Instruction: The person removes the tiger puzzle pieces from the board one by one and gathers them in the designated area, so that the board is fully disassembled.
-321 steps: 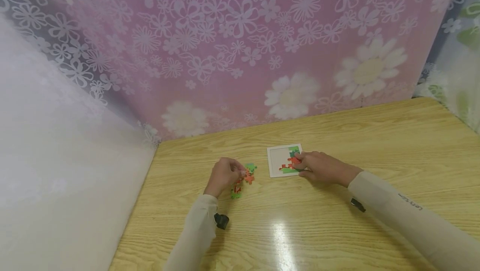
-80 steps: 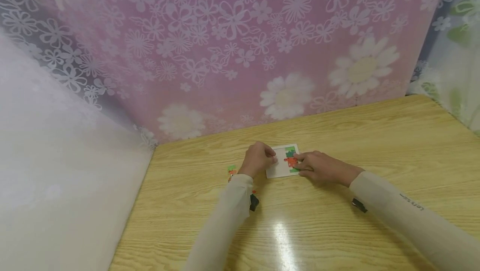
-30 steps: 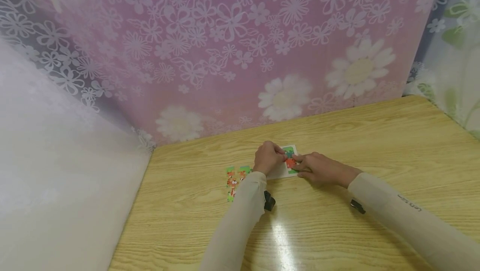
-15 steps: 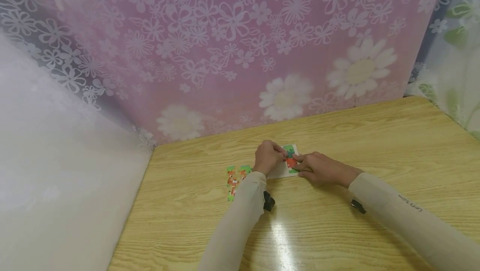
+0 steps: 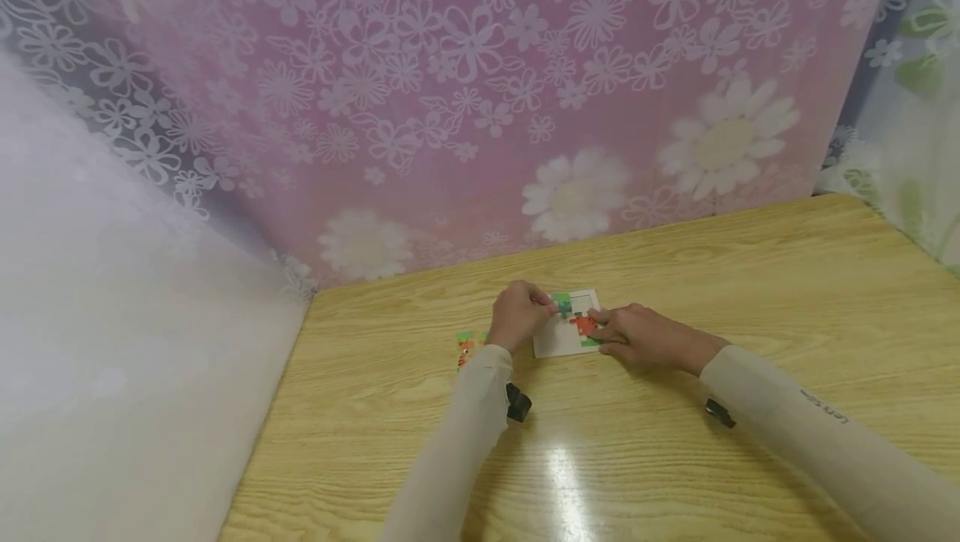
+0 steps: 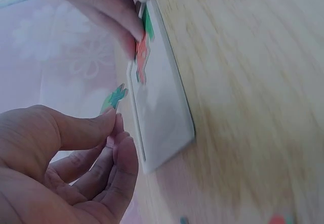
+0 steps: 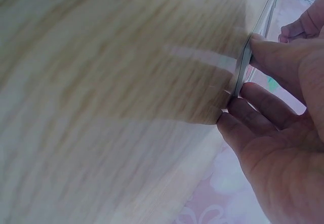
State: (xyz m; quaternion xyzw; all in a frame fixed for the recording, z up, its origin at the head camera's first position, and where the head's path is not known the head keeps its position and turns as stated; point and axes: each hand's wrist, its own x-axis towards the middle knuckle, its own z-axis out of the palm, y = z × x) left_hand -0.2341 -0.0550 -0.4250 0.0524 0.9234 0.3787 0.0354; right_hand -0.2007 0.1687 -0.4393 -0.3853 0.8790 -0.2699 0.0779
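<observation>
My left hand (image 5: 516, 315) pinches a green jigsaw piece (image 5: 562, 303) between thumb and fingertips. In the left wrist view that piece (image 6: 115, 98) is raised above the white puzzle tray (image 6: 164, 115). On the wooden table the same tray (image 5: 553, 345) lies flat. My right hand (image 5: 643, 335) grips its right edge, fingers partly covering a red piece (image 5: 583, 325) and a green bit below it. The right wrist view has the thumb and fingertips of that hand (image 7: 283, 143) at the tray's edge. Bare tray floor shows at the upper right corner.
Left of the tray, loose orange and green jigsaw pieces (image 5: 465, 348) lie on the table (image 5: 375, 409), partly hidden by my left forearm. A flowered curtain (image 5: 450, 108) hangs behind the table, and a white wall (image 5: 135, 317) borders its left side.
My left hand has lifted the green piece from the tray's upper right corner and moved left. Since the oldest frame, the tray's lower pieces are fewer. The right hand keeps its place.
</observation>
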